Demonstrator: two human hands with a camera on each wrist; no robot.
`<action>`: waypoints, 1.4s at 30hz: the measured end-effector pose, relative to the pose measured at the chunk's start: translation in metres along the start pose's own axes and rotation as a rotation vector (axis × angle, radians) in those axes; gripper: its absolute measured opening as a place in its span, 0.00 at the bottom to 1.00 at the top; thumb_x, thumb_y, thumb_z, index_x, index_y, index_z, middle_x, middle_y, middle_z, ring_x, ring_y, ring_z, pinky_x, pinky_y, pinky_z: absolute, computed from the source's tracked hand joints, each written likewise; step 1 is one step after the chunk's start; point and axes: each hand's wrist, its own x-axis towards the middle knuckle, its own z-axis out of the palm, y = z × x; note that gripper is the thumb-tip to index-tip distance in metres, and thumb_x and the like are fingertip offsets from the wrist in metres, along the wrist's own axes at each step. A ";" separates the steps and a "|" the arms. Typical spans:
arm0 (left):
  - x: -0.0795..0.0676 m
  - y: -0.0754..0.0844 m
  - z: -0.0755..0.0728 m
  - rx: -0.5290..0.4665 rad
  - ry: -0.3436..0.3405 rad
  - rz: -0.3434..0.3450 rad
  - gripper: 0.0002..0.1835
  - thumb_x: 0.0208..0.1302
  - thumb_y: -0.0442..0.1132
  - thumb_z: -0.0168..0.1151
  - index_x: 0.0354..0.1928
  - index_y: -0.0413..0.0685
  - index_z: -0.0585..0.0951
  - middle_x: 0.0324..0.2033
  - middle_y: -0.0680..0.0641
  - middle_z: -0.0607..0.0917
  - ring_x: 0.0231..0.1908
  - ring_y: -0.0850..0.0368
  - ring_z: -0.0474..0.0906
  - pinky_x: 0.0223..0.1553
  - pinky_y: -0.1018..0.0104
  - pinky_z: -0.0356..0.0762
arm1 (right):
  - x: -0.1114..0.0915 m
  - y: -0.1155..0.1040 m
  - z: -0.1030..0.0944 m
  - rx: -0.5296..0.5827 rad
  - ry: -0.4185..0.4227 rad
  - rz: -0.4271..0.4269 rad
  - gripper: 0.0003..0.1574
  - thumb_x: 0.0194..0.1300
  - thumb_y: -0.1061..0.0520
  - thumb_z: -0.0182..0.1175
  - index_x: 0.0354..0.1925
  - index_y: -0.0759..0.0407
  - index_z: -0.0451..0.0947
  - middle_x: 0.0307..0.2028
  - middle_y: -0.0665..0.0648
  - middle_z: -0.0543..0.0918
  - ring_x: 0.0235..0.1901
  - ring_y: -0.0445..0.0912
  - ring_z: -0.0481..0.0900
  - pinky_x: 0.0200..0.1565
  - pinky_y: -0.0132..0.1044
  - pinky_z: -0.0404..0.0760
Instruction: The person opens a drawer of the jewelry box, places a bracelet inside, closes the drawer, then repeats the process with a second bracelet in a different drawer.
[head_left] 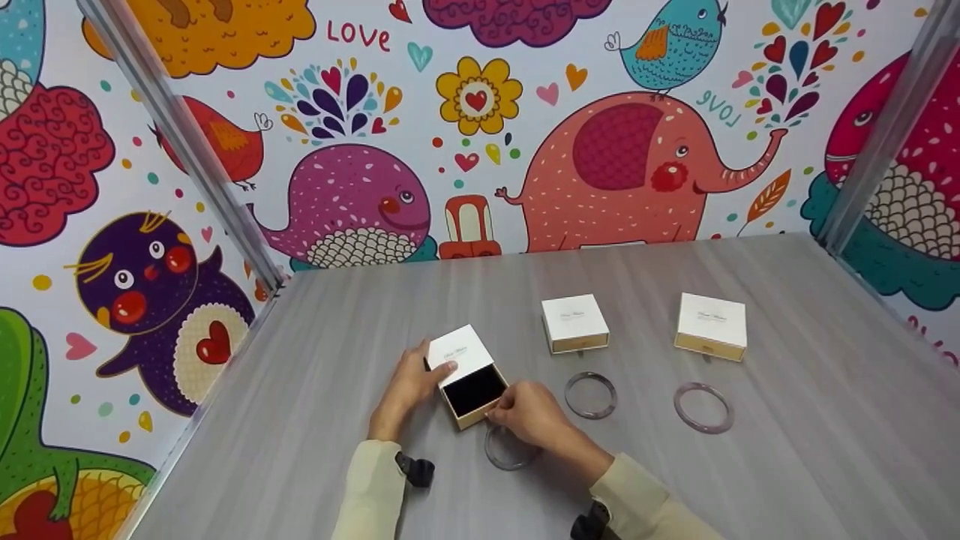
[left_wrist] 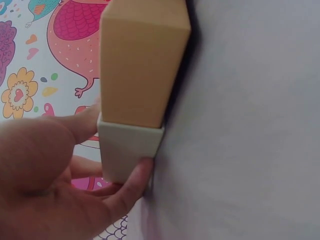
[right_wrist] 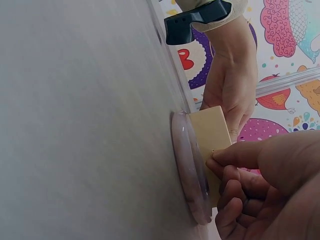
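My left hand [head_left: 406,390] grips the white sleeve [left_wrist: 127,150] of a small gift box, thumb on top and fingers along its side. The box's tan drawer [left_wrist: 140,65] stands partly pulled out and shows a black lining [head_left: 475,389]. With thumb and forefinger, my right hand [head_left: 531,414] pinches the drawer's front [right_wrist: 212,127] at its middle; the small part between the fingertips is mostly hidden. A greyish-lilac bangle [head_left: 495,454] lies on the table just before the drawer, partly under the right hand in the head view. In the right wrist view this bangle [right_wrist: 187,165] overlaps the drawer front.
Two closed white-and-tan boxes, a middle box [head_left: 576,319] and a right box [head_left: 711,322], stand farther back on the grey table [head_left: 810,465]. Before them lie a grey bangle [head_left: 570,405] and a lilac bangle [head_left: 729,420]. Cartoon-printed panels [head_left: 480,172] enclose the table's back and sides.
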 end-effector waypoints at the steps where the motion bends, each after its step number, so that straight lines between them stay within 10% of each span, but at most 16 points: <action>1: 0.000 0.000 0.000 0.000 0.002 0.004 0.40 0.67 0.40 0.65 0.70 0.19 0.59 0.66 0.21 0.67 0.70 0.31 0.63 0.73 0.42 0.60 | 0.000 0.000 0.000 -0.003 0.003 -0.006 0.13 0.58 0.61 0.70 0.19 0.64 0.85 0.20 0.50 0.83 0.18 0.35 0.66 0.20 0.25 0.63; 42: 0.002 -0.002 0.000 0.049 0.023 0.026 0.39 0.66 0.40 0.67 0.67 0.18 0.62 0.63 0.21 0.71 0.67 0.30 0.67 0.71 0.42 0.63 | -0.010 -0.001 -0.005 -0.007 -0.017 -0.010 0.13 0.56 0.62 0.70 0.18 0.63 0.83 0.18 0.47 0.79 0.17 0.35 0.65 0.19 0.25 0.61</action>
